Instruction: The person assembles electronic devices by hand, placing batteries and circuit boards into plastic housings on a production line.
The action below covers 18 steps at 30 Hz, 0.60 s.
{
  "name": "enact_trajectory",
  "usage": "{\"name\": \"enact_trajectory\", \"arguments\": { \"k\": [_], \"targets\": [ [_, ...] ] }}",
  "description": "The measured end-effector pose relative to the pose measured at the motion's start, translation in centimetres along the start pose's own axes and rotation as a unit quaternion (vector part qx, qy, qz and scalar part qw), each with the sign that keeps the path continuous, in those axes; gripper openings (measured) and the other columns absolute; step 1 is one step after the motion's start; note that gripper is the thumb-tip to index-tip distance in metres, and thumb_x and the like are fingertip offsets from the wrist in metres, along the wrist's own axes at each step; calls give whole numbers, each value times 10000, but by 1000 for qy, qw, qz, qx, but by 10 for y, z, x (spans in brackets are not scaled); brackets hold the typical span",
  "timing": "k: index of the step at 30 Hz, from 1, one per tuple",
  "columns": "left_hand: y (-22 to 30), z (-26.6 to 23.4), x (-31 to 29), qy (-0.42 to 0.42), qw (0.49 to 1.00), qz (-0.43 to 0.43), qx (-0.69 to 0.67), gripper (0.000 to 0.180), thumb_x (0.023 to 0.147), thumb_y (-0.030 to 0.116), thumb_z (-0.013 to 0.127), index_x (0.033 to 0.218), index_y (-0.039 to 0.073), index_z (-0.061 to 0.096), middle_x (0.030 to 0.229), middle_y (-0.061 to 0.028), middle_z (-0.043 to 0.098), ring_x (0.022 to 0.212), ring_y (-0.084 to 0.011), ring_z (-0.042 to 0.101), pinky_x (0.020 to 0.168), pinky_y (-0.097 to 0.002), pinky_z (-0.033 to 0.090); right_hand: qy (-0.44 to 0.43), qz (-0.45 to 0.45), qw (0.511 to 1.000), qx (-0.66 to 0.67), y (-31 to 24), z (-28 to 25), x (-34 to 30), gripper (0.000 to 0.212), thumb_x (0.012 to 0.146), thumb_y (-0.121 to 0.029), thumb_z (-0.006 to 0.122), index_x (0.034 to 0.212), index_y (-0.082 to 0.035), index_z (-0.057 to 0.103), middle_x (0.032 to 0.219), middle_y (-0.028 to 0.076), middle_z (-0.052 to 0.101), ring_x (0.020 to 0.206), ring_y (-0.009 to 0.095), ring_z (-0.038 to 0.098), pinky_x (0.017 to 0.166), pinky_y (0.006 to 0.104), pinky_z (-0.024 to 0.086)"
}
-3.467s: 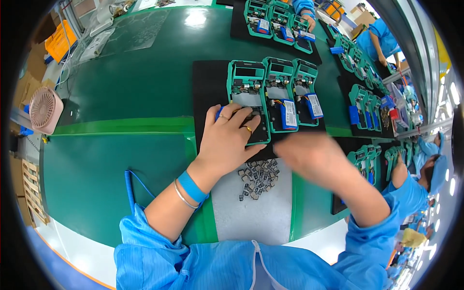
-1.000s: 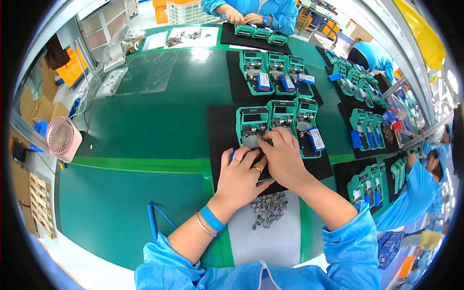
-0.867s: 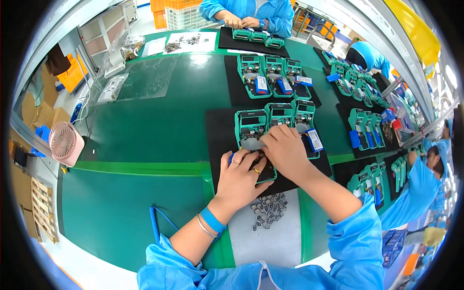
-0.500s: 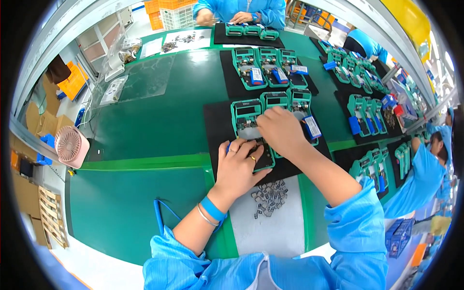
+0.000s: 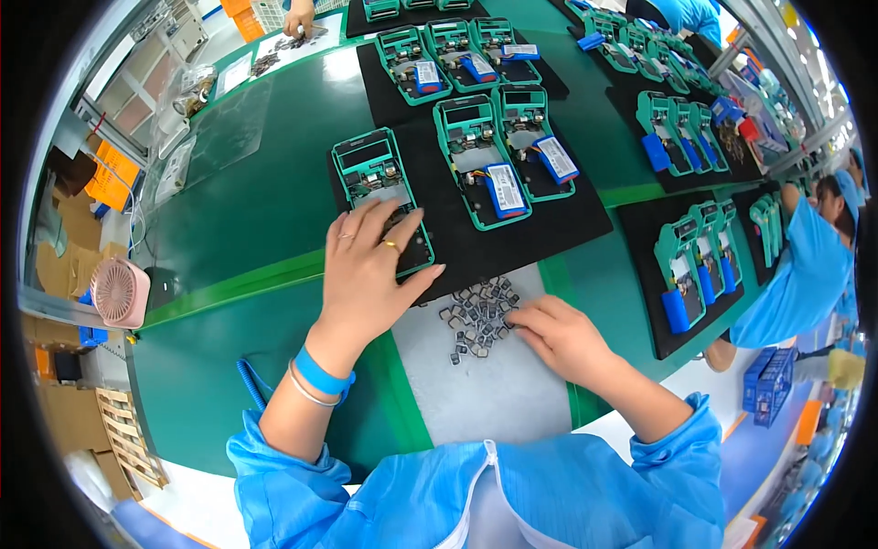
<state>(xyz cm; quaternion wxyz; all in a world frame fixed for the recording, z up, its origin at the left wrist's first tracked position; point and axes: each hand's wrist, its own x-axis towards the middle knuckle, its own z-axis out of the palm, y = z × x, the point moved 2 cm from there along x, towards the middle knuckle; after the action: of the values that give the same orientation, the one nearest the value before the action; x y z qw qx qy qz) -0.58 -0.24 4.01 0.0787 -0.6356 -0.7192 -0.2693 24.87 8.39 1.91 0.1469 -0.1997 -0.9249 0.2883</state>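
A green device housing with a grey display and bare electronics lies at the mat's left edge. My left hand holds its lower half, fingers curved over it and thumb out by the near corner; the palm hides what is beneath. My right hand has thumb and fingers pinched at the right side of a pile of small square metal-and-black parts. Whether a part is between those fingertips is hidden. To the right on the mat lie two more green housings, each with a blue battery pack at its lower end.
The black mat rests on a green table, and a grey sheet lies under the parts. More mats with housings stand farther back and right. A pink fan stands left. A co-worker's hand shows at the far edge.
My right hand has come down from the housings to the pile of parts. The left housing now sits apart from the other two, with my left hand still on it. The view has shifted.
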Motion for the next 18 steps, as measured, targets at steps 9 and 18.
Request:
{"name": "enact_trajectory", "arguments": {
  "k": [9, 18],
  "targets": [
    [50, 54, 76, -3, 996, 66, -52, 646, 807, 367, 763, 1351, 83, 563, 1312, -174, 537, 1259, -347, 490, 1064, -467, 366, -26, -109, 987, -116, 0, -1, 10, 230, 782, -89, 607, 1010, -72, 636, 954, 76, 604, 941, 269, 622, 769, 378, 542],
    [40, 68, 86, -7, 986, 48, -161, 527, 798, 346, 794, 1229, 79, 649, 1202, -170, 548, 1156, -375, 538, 1015, -441, 422, -55, -214, 948, -229, -6, -5, 5, 161, 679, -128, 631, 831, -76, 621, 796, 38, 561, 788, 197, 599, 639, 299, 529]
  ]
}}
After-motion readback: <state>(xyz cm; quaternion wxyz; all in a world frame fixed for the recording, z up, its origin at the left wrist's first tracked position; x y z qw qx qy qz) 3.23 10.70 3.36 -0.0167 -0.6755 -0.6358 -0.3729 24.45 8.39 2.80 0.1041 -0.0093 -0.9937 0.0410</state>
